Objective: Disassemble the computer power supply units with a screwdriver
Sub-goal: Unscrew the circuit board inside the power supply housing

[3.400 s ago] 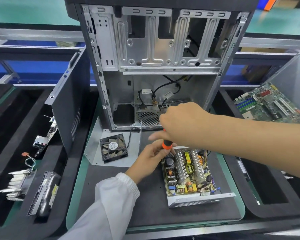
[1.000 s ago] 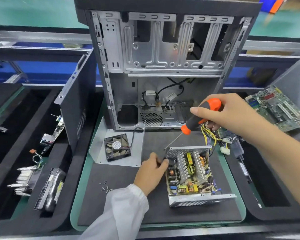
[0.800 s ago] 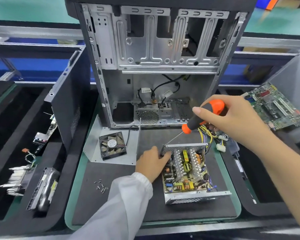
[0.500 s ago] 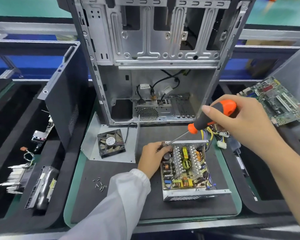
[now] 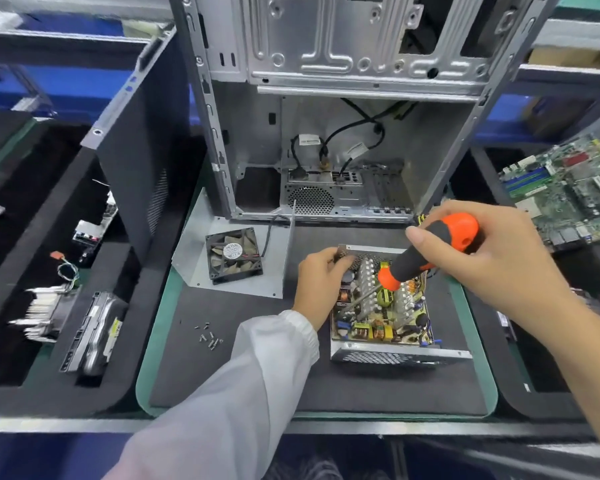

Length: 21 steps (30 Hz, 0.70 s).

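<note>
No label reads clearly; the left hand grips the lidless power supply, the right hand holds the orange-black screwdriver

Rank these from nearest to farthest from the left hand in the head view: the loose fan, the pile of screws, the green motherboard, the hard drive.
From the left hand:
1. Loose fan, just to its left on the metal plate.
2. Pile of screws, lower left on the mat.
3. Hard drive, far left in the black tray.
4. Green motherboard, far right.
</note>
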{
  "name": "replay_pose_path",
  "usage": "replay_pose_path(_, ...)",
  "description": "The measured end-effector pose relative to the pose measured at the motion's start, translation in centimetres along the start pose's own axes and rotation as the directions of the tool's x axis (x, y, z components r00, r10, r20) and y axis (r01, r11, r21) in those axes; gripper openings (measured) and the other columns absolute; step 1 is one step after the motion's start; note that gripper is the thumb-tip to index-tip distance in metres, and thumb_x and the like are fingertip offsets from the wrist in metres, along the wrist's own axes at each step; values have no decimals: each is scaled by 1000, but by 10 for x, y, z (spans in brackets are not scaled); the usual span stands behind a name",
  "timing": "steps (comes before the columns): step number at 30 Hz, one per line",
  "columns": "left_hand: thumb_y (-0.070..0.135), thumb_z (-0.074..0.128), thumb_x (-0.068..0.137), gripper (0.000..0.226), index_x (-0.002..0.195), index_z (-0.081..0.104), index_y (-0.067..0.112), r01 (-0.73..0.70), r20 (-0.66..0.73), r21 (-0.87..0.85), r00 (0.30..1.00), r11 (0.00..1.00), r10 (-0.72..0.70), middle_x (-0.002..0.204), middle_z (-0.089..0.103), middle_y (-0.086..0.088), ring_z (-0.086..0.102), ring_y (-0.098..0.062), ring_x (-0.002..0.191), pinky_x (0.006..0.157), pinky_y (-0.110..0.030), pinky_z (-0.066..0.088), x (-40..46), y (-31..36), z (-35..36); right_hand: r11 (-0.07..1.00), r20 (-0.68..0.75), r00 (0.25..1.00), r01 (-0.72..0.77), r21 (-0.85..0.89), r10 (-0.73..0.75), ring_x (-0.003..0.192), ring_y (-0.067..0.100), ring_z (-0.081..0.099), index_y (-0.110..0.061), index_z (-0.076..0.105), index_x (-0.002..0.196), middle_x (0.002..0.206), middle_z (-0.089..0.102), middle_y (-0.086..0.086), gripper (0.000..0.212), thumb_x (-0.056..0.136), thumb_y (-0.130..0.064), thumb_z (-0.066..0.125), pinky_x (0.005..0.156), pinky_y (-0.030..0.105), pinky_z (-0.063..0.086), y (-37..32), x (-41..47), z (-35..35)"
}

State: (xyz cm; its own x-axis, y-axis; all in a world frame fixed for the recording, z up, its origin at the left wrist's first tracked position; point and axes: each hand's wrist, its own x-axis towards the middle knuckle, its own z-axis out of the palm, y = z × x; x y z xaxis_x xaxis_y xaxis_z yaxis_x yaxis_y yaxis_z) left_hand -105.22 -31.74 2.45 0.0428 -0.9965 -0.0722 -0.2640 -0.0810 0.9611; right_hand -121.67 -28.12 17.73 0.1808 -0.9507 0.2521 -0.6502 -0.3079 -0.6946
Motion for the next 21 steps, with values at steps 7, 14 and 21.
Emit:
replay_pose_path(7, 12, 44, 99, 27, 125, 45, 20, 149, 208, -21, 968, 989, -141, 50, 43, 13, 38, -4, 46, 47, -19, 31, -41, -37, -29, 999, -9, 999, 51, -15, -51, 50, 11, 40, -19, 63, 67, 53, 50, 3, 33, 76, -50, 62, 48, 11, 28, -2, -2, 7)
replay_pose_path(14, 5, 62, 91, 9, 90, 69, 12, 82, 290, 17, 954, 997, -83, 44, 33, 10, 28, -6, 41, 44, -16, 27, -40, -38, -49, 993, 60, 995, 89, -73, -84, 50, 10, 41, -17, 62, 65, 51, 51, 4, 24, 78, -37, 67, 47, 11, 29, -6, 0, 14)
replay_pose_path(21, 6, 73, 84, 13, 81, 69, 18, 53, 332, -18, 942, 998, -44, 43, 29, 11, 24, -7, 43, 45, -21, 26, -40, -36, -52, 973, 155, 978, 167, -162, -142, 56, 18, 45, -15, 61, 65, 48, 49, 4, 28, 75, -40, 66, 48, 14, 32, -15, 3, 25)
